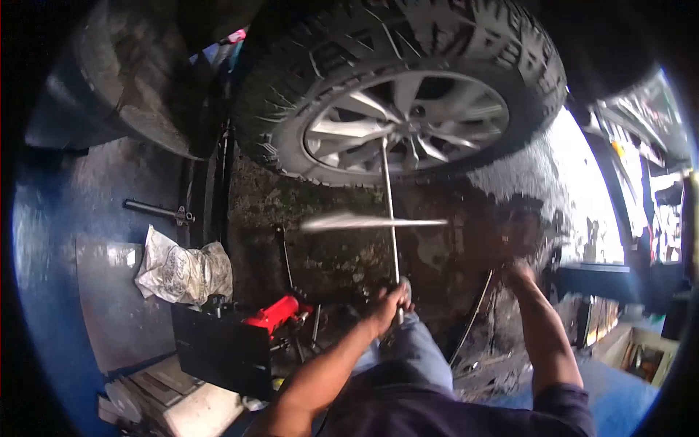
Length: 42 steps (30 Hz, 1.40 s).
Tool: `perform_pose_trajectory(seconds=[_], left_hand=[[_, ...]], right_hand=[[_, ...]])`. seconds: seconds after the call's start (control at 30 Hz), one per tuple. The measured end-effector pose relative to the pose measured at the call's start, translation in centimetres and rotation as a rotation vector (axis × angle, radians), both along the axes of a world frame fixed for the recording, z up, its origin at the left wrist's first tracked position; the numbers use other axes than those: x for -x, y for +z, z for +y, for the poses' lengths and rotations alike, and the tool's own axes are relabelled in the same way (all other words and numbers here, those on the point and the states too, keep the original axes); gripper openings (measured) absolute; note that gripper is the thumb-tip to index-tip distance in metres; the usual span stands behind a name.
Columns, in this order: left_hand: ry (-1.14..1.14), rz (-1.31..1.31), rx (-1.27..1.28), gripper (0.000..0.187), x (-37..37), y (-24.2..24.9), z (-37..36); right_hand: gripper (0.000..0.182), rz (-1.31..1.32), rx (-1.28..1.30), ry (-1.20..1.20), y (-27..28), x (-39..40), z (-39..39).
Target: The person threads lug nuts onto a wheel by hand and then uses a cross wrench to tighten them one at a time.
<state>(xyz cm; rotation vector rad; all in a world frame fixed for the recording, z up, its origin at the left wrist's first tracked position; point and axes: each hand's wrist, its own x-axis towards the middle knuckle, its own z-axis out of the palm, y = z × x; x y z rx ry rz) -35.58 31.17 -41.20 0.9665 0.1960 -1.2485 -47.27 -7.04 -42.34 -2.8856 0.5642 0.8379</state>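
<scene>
A large wheel with a chunky black tire (429,47) and a silver spoked rim (349,138) fills the top of the view. Out from the middle of the rim runs the long shaft of a cross-shaped lug wrench (395,255). Its crossbar is smeared by motion. My left hand (391,304) is closed round the near end of the shaft, in front of my knees. Off to the right, apart from the wrench, is my right hand (519,274). It is blurred against the dark ground, and its fingers cannot be made out.
Dark, wet-looking ground lies below the wheel, with a thin rod (472,317) and another dark bar (285,255) on it. At left are a crumpled white sack (186,269), a black box (218,346), a red tool (275,313) and a metal part (156,210).
</scene>
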Motion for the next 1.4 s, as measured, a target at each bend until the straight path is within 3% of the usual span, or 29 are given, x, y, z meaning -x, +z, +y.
perform_pose_trajectory(seconds=[0.07, 0.13, 0.17, 0.2, 0.3, 0.53, 0.67, 0.73, 0.8, 0.93, 1.1, 1.27, 1.4], left_hand=[[0.041, 0.002, 0.046, 0.036, -0.4, 1.4, -1.0], [-0.053, -0.082, -0.045, 0.038, -0.1, 1.2, -1.3], [0.021, 0.007, 0.096, 0.039, 0.0, -0.8, -1.8], [0.074, 0.087, 0.043, 0.038, 0.1, -0.2, -2.1], [0.053, 0.062, 0.034, 0.036, -0.2, 0.8, -1.6], [0.083, 0.08, 0.052, 0.028, -1.2, 0.6, -1.7], [0.116, 0.112, 0.083, 0.026, -1.7, 0.8, -1.5], [0.125, 0.121, 0.069, 0.025, -1.7, 0.8, -1.9], [0.135, 0.11, 0.066, 0.024, -1.6, 0.6, -2.2], [0.17, 0.152, 0.102, 0.023, -1.8, 0.6, -2.2], [0.195, 0.135, 0.093, 0.022, -2.3, 1.7, -2.0], [0.19, 0.167, 0.143, 0.023, -2.4, 1.3, -2.3], [0.186, 0.12, 0.116, 0.026, -2.4, 1.5, -2.8]], right_hand=[[0.036, 0.592, 0.012, -0.076, -6.5, 17.3, -1.3], [0.039, 1.033, -0.235, -0.04, -7.8, 30.3, 3.7], [0.037, 0.79, -0.455, -0.516, -7.7, 35.8, 7.1], [0.041, 0.444, -0.638, -0.952, -8.6, 36.8, 7.3], [0.045, 0.444, -0.438, -1.122, -2.8, 30.5, 12.6], [0.028, -0.002, -0.249, -0.766, -4.8, 24.3, 11.7], [0.044, -0.297, -0.175, -0.696, 2.4, 15.5, 11.8], [0.049, -0.575, -0.186, -0.698, 6.0, 10.0, 12.1], [0.049, -0.86, -0.101, -0.396, 10.6, 4.6, 12.0], [0.054, -1.179, -0.102, -0.24, 17.9, -3.6, 11.9], [0.057, -1.343, -0.11, 0.032, 24.8, -10.8, 14.0], [0.061, -1.435, -0.246, 0.217, 25.8, -15.0, 15.5], [0.058, -1.362, -0.27, 0.249, 26.6, -16.1, 16.5]])
